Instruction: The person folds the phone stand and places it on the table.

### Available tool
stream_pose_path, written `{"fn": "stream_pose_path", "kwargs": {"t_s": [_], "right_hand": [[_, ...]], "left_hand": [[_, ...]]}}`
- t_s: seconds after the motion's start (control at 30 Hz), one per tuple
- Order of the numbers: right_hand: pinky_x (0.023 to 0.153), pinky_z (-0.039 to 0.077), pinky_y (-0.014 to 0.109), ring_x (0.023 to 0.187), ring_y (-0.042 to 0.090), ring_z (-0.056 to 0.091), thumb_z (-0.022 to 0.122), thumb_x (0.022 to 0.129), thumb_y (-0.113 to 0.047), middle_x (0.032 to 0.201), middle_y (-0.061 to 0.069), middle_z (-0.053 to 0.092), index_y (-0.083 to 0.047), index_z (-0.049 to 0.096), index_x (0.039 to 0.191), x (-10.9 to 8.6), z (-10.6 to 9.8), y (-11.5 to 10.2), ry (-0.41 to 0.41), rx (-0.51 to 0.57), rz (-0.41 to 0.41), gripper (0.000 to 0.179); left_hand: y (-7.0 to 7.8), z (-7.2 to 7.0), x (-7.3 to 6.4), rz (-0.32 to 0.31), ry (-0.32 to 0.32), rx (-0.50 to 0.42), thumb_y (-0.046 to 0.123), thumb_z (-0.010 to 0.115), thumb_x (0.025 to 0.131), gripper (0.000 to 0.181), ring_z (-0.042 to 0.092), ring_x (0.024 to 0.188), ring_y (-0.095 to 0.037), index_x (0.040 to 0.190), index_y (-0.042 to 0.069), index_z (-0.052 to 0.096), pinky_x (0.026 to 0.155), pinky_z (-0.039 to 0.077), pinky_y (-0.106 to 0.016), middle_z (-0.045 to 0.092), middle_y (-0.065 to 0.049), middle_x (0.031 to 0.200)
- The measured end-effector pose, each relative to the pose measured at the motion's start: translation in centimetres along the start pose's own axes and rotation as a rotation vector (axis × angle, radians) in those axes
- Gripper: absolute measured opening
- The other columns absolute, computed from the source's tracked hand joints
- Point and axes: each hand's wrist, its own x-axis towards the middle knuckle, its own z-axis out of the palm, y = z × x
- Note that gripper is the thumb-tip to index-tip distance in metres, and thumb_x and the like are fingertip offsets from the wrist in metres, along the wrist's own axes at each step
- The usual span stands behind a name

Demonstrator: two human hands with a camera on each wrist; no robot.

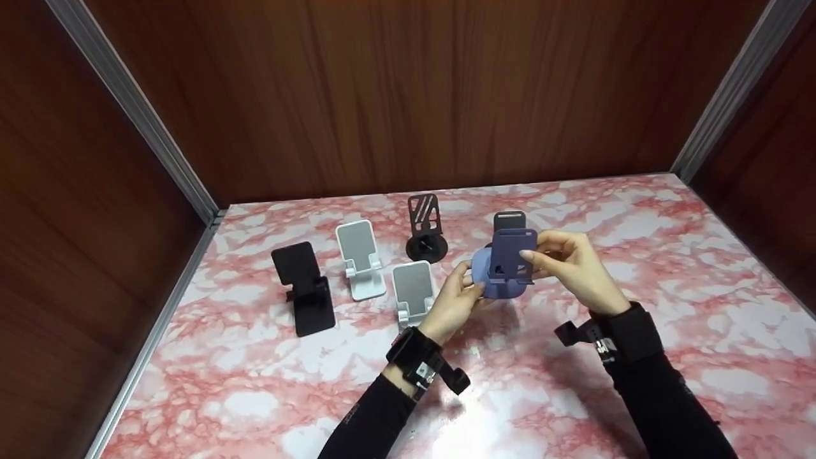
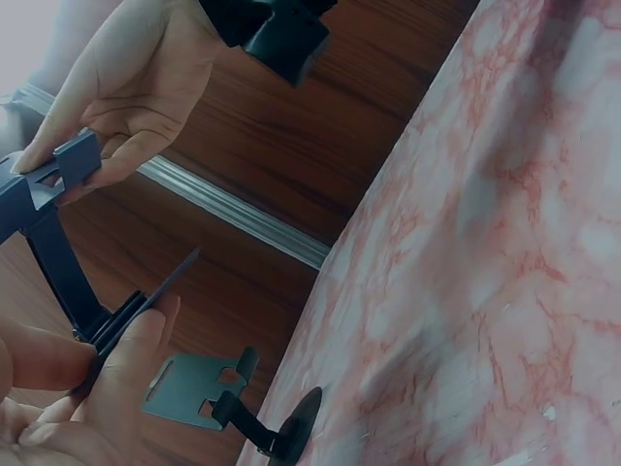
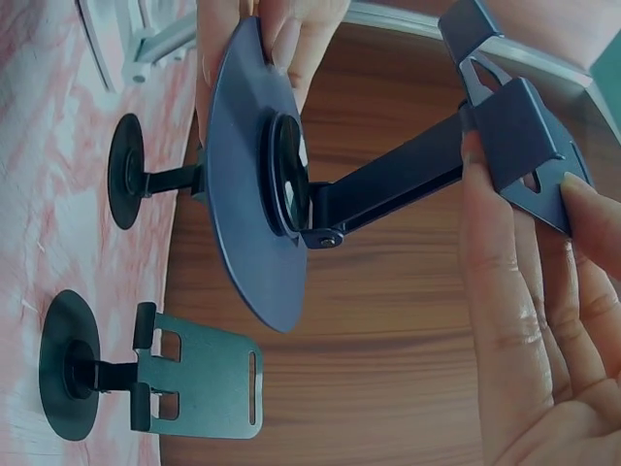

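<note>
Between my hands, over the counter (image 1: 255, 405), is a blue phone stand (image 3: 393, 175): my left hand (image 1: 454, 296) pinches its round base (image 1: 503, 291), my right hand (image 1: 577, 258) its plate (image 1: 510, 245), partly cut off in the left wrist view. Beyond it, a black stand (image 1: 510, 220) is mostly hidden; beside my left hand, a white stand's (image 1: 413, 285) foot is hard to make out.

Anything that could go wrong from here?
1. Drop: the left hand pinches the base and the right hand the plate of the blue stand, held above the table; a slip could let it fall.
2. Knock: the left hand overlaps the nearer white stand in the head view; lowering it might tip that stand, though the gap is hard to judge.
3. Swing: the hinge at the base might give suddenly under uneven force.
</note>
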Motion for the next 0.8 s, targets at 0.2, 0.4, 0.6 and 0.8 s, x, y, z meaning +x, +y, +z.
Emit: {"fn": "stream_pose_path", "kwargs": {"t_s": [0.2, 0.4, 0.6, 0.8], "right_hand": [[0.061, 0.058, 0.037, 0.065, 0.019, 0.068, 0.064, 0.085, -0.007, 0.076, 0.006, 0.068, 0.011, 0.058, 0.09, 0.12, 0.15, -0.26, 0.01, 0.007, 0.002, 0.02], [0.061, 0.058, 0.037, 0.066, 0.019, 0.068, 0.063, 0.085, -0.004, 0.076, 0.005, 0.067, 0.012, 0.056, 0.084, 0.07, -0.06, -0.31, -0.011, 0.01, 0.0, 0.018], [0.062, 0.058, 0.037, 0.066, 0.017, 0.067, 0.062, 0.086, -0.006, 0.077, 0.003, 0.069, 0.012, 0.058, 0.088, -0.01, -0.42, -0.27, -0.056, 0.015, 0.016, 0.018], [0.063, 0.058, 0.036, 0.069, 0.017, 0.068, 0.06, 0.087, -0.004, 0.079, 0.004, 0.07, 0.01, 0.06, 0.09, -0.07, -0.68, -0.41, -0.104, 0.072, 0.027, 0.014]], "left_hand": [[0.51, 0.03, -0.11, 0.026, 0.04, 0.061, -0.007, 0.04, 0.093, 0.037, 0.062, 0.084, -0.014, 0.129, 0.0, 0.041, 0.084, 0.056, -0.036, 0.06, -0.023, 0.111], [0.61, 0.16, -0.25, 0.044, 0.058, 0.072, -0.008, 0.04, 0.092, 0.038, 0.063, 0.085, -0.016, 0.13, 0.0, 0.041, 0.082, 0.056, -0.036, 0.06, -0.023, 0.11], [0.55, 0.17, -0.27, 0.061, 0.061, 0.092, -0.008, 0.042, 0.091, 0.039, 0.064, 0.084, -0.016, 0.129, 0.001, 0.042, 0.083, 0.056, -0.039, 0.06, -0.024, 0.111], [0.72, 0.21, -0.44, 0.103, 0.055, 0.121, -0.009, 0.043, 0.091, 0.038, 0.065, 0.084, -0.017, 0.127, 0.001, 0.043, 0.084, 0.054, -0.045, 0.06, -0.025, 0.111]]}}
